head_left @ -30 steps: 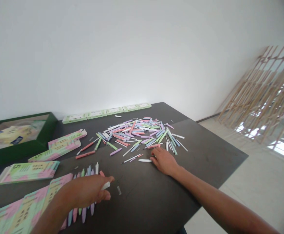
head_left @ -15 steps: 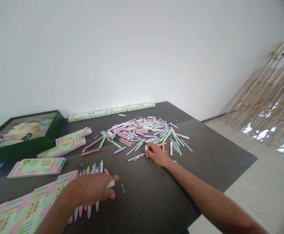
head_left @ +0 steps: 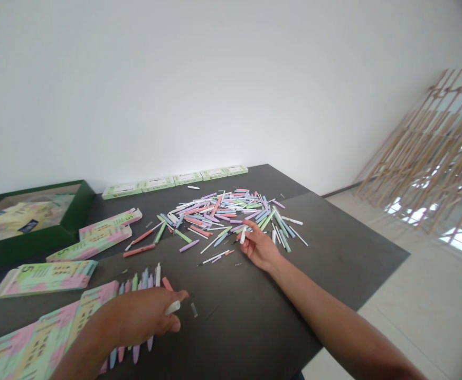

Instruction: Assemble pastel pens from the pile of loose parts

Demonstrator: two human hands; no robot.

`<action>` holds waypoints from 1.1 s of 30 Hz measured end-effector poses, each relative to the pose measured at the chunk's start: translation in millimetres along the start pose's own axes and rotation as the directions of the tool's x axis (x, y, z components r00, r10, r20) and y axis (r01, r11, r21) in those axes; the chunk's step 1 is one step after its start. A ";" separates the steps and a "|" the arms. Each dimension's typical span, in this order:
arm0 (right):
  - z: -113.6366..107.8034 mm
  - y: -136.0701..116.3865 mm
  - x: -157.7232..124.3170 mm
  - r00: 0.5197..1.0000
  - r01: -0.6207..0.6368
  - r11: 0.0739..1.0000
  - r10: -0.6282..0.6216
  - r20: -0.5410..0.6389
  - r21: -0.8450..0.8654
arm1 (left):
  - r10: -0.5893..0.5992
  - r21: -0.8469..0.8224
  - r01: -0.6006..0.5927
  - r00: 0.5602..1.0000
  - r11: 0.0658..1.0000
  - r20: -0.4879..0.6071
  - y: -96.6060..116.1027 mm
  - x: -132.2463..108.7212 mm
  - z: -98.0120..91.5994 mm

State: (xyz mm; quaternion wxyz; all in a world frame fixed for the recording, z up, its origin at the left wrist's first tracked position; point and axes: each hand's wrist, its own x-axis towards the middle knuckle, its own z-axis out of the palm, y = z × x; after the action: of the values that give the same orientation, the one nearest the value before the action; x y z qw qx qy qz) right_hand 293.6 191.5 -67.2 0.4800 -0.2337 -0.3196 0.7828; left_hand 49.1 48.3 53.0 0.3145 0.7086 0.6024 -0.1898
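My left hand (head_left: 151, 311) is closed around a white pen barrel (head_left: 172, 307), whose blunt end pokes out between thumb and forefinger. Below and behind that hand lies a row of assembled pens (head_left: 136, 352) in pastel colours, partly hidden by it. A short clear tube (head_left: 194, 310) rests on the table to its right. At the near edge of the pile, my right hand (head_left: 260, 248) pinches a small white pen part (head_left: 243, 235), held upright. Loose pen parts (head_left: 231, 211) in pink, green, blue, purple and white form the pile, with thin refills among them.
Printed pen packets (head_left: 44, 277) lie on the dark table (head_left: 231, 316) at the left. A green box (head_left: 70, 211) holding plastic bags stands behind them. Flat green boxes (head_left: 157, 183) line the wall. Wooden racks (head_left: 424, 158) lean at the far right.
My right hand has turned and lifted slightly at the pile's near edge, now showing the white part between its fingers. My left hand keeps its white barrel. The view has shifted a little.
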 end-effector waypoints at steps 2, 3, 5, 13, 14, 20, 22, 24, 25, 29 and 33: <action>-0.2 -5.0 0.5 0.994 -0.108 0.970 0.110 0.001 0.216 | 0.002 -0.014 -0.003 1.000 1.000 -0.014 -2.7 1.2 2.9; -0.3 -7.1 0.4 0.990 -0.140 0.951 0.144 0.007 0.277 | 0.005 -0.017 -0.005 1.000 1.000 -0.025 -3.8 1.6 4.4; -0.2 -10.2 -0.4 0.985 -0.169 0.932 0.172 0.019 0.322 | 0.008 -0.013 -0.009 0.999 1.000 -0.047 -5.1 2.1 6.5; 3.9 -9.7 -2.2 0.987 -0.159 0.928 0.161 0.024 0.336 | -0.014 -0.039 0.013 0.999 0.999 -0.041 -4.0 -0.3 5.1; 4.7 -9.4 -2.5 0.988 -0.153 0.931 0.155 0.022 0.332 | -0.019 -0.044 0.017 0.999 0.999 -0.036 -4.4 -0.4 5.1; 9.7 -10.5 -4.7 0.986 -0.161 0.932 0.165 0.015 0.325 | -0.016 -0.094 0.011 0.998 0.995 -0.053 -13.7 0.0 10.6; 10.3 -11.1 -4.5 0.983 -0.178 0.925 0.186 0.009 0.336 | 0.003 -0.098 -0.009 0.998 0.995 -0.057 -17.8 1.6 13.1; 10.0 -11.4 -3.9 0.980 -0.188 0.920 0.198 0.005 0.343 | 0.007 -0.096 -0.013 0.998 0.995 -0.062 -21.0 3.9 15.3; 9.7 -11.5 -3.6 0.979 -0.192 0.918 0.203 0.005 0.346 | 0.004 -0.095 -0.011 0.998 0.995 -0.066 -22.2 5.2 16.1; 8.9 -11.1 -3.3 0.977 -0.203 0.914 0.212 0.014 0.350 | -0.007 -0.090 0.001 0.998 0.996 -0.066 -25.0 8.3 18.8; 9.0 -10.3 -4.0 0.978 -0.205 0.916 0.207 0.032 0.346 | 0.007 -0.088 -0.014 0.998 0.996 -0.070 -26.2 8.3 20.6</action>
State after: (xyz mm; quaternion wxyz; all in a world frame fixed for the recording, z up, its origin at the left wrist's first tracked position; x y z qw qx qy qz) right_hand 295.5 188.9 -53.3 0.4295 -0.1798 -0.1488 0.8724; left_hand 27.5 42.4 26.9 0.3255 0.7033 0.6172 -0.1363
